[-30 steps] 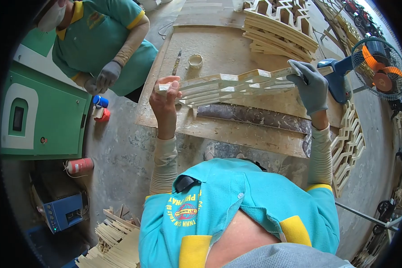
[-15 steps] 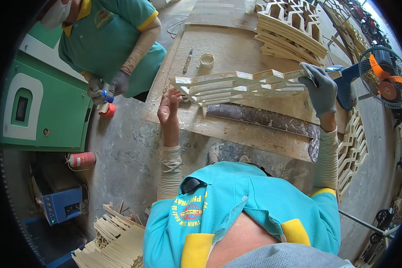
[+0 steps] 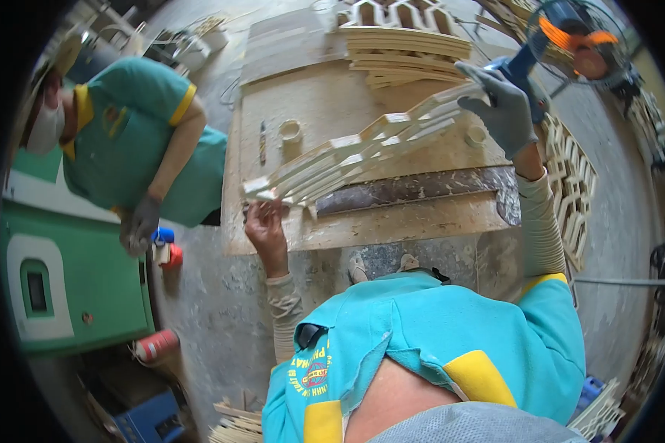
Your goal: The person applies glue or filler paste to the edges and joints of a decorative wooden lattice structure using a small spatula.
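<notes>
1 wooden lattice (image 3: 351, 142) slants over the table (image 3: 310, 92); gloved right hand (image 3: 501, 107) pinches the higher end, bare left hand (image 3: 267, 227) at the lower, grip unclear. Probably light, stiff, fragile at joints: hold by the 2 ends.

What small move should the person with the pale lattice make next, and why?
Perhaps firm up the hold of the bare left hand: the gloved right hand grips one end of the pale lattice, while the left is at the other end, its grip hard to make out.
</notes>
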`<state>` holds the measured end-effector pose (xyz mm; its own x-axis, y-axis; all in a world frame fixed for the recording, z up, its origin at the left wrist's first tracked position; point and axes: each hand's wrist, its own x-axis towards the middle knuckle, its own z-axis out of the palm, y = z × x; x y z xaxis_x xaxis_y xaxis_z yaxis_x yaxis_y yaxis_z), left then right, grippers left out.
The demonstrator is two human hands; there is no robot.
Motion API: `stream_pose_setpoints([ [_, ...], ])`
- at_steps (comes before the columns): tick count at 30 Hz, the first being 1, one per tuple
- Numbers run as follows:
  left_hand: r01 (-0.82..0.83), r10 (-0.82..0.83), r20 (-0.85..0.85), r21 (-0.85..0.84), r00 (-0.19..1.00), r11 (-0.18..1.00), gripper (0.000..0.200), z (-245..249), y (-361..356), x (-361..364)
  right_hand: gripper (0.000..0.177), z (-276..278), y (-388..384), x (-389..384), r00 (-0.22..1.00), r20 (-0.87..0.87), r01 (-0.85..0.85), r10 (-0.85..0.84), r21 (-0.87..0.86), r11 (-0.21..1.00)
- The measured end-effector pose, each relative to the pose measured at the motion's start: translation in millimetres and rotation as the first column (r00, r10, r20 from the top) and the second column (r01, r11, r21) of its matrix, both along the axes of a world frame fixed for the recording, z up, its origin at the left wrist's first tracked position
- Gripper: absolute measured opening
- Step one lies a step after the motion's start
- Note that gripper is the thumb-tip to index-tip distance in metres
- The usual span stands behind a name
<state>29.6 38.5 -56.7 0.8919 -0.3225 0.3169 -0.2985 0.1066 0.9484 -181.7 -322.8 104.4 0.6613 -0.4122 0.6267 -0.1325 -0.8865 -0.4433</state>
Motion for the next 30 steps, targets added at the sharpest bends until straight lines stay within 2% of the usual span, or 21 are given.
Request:
stream_pose_setpoints([
  [2,0.014,-0.014,0.003,-0.025,1.0,1.0,0.02,5,-2,-2,0.045,7,6,-17,0.987,0.137,0.067,-0.087,0.145,0.987],
  [3,0.018,-0.018,0.003,-0.036,1.0,0.999,0.02,6,-3,-3,0.04,3,2,-27,0.97,0.1,0.197,-0.221,0.201,0.959],
  [6,0.019,-0.02,-0.042,-0.031,0.999,0.999,0.026,8,-7,-3,0.037,-36,-17,-44,0.921,0.253,0.181,-0.296,0.394,0.901],
  [7,0.02,-0.021,-0.041,-0.033,0.999,0.999,0.026,10,-8,-3,0.028,-42,-13,-52,0.909,0.193,0.241,-0.369,0.479,0.844],
  [10,0.027,-0.028,-0.019,-0.045,0.999,0.999,0.029,16,-13,-3,0.019,-75,-11,-65,0.902,0.216,0.154,-0.374,0.649,0.745],
  [13,0.006,-0.005,0.021,-0.009,1.0,1.0,0.028,16,-12,0,0.017,-98,-6,-76,0.918,0.104,0.17,-0.382,0.767,0.618],
  [19,-0.006,0.005,-0.029,-0.007,1.0,1.0,0.024,19,-8,-7,0.021,-113,-20,-69,0.895,0.186,0.099,-0.405,0.804,0.586],
  [24,-0.028,0.029,-0.005,0.052,1.0,0.998,0.023,18,-4,-14,0.026,-106,-31,-55,0.892,0.163,0.117,-0.421,0.817,0.565],
  [27,-0.014,0.013,0.01,0.129,1.0,0.992,0.023,16,7,-17,0.029,-97,-28,-48,0.881,0.218,0.068,-0.419,0.819,0.57],
  [29,-0.007,-0.003,0.05,0.203,0.999,0.979,0.025,8,14,-15,0.031,-97,-30,-49,0.89,0.168,0.133,-0.424,0.793,0.594],
  [30,-0.013,0.001,0.062,0.183,0.998,0.983,0.024,6,14,-16,0.032,-98,-30,-50,0.893,0.142,0.166,-0.427,0.779,0.605],
])
